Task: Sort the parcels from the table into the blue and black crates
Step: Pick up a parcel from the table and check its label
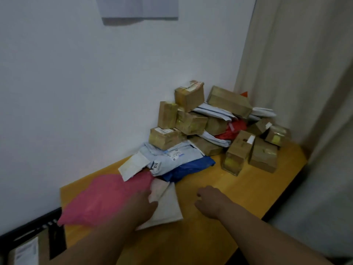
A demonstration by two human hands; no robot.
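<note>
A pink mailer (103,199) lies at the left end of the yellow table (219,238), its corner hanging over the edge above the black crate (30,226). My left hand (145,203) grips the pink mailer's right edge, on top of a white mailer (168,209). My right hand (208,201) hovers over bare table beside them, fingers loosely curled and holding nothing. Behind lie a grey mailer (168,157) and a blue mailer (189,168). A heap of taped cardboard boxes (189,119) fills the far corner. No blue crate is in view.
The black crate holds a brown parcel with a white label (26,251). A white wall runs along the table's back edge and a pale curtain (305,83) hangs on the right. Red mailers (232,131) are wedged among the boxes.
</note>
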